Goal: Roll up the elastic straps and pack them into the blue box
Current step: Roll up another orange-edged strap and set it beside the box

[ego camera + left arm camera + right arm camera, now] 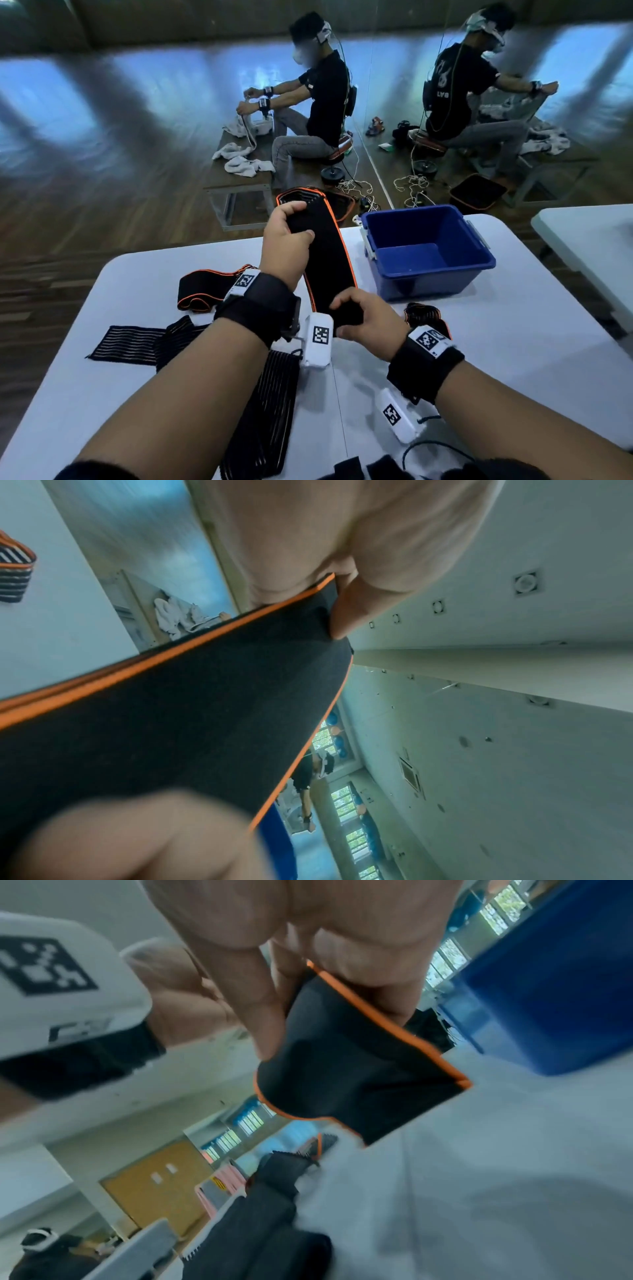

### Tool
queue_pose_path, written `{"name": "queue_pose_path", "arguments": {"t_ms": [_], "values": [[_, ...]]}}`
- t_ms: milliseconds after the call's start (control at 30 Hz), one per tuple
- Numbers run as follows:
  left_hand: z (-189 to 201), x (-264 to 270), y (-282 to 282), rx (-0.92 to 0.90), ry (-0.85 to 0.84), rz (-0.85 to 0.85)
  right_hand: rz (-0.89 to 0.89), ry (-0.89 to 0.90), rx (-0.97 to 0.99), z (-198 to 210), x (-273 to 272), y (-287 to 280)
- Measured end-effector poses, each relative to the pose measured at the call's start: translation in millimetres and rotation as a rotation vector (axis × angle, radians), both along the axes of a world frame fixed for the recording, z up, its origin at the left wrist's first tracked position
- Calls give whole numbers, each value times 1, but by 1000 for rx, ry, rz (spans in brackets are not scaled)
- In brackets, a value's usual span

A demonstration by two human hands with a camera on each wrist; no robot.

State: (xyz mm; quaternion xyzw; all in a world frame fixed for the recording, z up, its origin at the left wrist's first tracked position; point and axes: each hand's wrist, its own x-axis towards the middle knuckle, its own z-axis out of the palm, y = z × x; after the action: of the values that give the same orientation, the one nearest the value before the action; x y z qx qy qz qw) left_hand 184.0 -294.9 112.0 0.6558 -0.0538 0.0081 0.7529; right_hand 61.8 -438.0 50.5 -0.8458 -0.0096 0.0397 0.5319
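Observation:
A wide black elastic strap with orange edging [327,253] [192,723] [346,1069] is stretched above the white table [513,342]. My left hand [291,236] grips its far part, fingers curled over the top and thumb [349,610] pressed on the fabric. My right hand [363,320] pinches its near end, fingers [260,1010] curled round the cloth. The blue box [431,250] [548,988] stands open to the right of the strap, with nothing visible inside. The strap's far end hangs over the table's back edge.
Several other black straps lie on the table: an orange-edged one [205,289] at the left, striped ones [137,342] [263,418] by my left forearm, a bunched one [423,315] by my right wrist. A second white table [589,240] stands at the right. Another person [322,96] sits beyond.

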Motion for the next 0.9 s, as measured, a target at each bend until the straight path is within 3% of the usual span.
{"name": "queue_pose_path", "arguments": {"t_ms": [267,433,633,900], "values": [[-67,19,-4,303,119,-60,-42,301,44,-71,-50,-1],[-124,17,4,646,124,-170,6,454,-219,-91,-83,4],[-154,23,7,948,112,-352,-80,400,-366,-93,-98,11],[-172,36,2,1160,39,-315,-101,332,-414,-84,-116,20]]}}
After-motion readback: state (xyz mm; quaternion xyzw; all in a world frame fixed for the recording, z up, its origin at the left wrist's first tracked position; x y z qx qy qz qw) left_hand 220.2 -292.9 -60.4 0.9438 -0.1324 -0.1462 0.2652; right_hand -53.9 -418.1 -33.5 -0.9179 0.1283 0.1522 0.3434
